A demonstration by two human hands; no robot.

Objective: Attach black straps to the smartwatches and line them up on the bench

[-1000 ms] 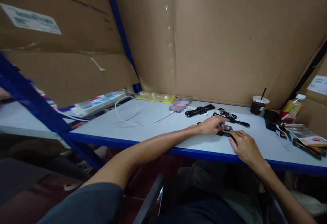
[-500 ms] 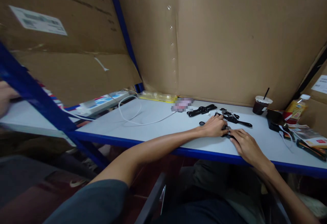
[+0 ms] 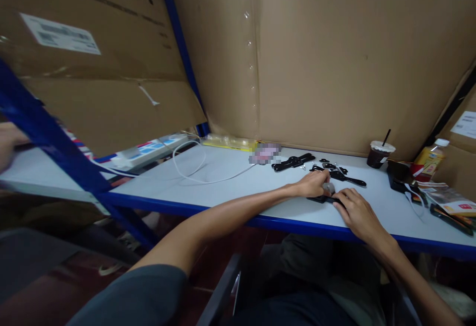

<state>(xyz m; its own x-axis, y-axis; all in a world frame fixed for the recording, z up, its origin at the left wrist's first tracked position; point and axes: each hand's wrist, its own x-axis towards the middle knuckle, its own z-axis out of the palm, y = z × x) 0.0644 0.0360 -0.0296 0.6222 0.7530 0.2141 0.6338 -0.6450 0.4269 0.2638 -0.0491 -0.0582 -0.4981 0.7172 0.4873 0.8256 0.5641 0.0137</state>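
Observation:
My right hand (image 3: pixel 357 211) is closed around one end of a black spokeshave (image 3: pixel 317 199) lying low over the table near its front edge. The rest of this tool reaches left beneath my left hand. My left hand (image 3: pixel 314 184) is above it, fingers bent and pinched at a small grey metal piece (image 3: pixel 328 187), which looks like the blade. My fingers hide part of that piece. Just behind my hands lies another black spokeshave (image 3: pixel 353 181), with small black parts (image 3: pixel 329 165) around it. Farther left rests a further black spokeshave (image 3: pixel 293 162), and small silver screws (image 3: pixel 303 167) lie beside it.
At the right stand a dark drink cup (image 3: pixel 380 155) with a straw and a juice bottle (image 3: pixel 427 161), near a phone (image 3: pixel 450 220) and packets. A white cable (image 3: pixel 223 182) crosses the left side. Cardboard (image 3: pixel 316 63) walls the back. Another person's hand (image 3: pixel 13 140) shows far left.
My left hand has lifted slightly and shifted left, uncovering more of the grey metal piece. The black spokeshave's left handle has dropped beneath my left hand. My right hand stays nearly in place.

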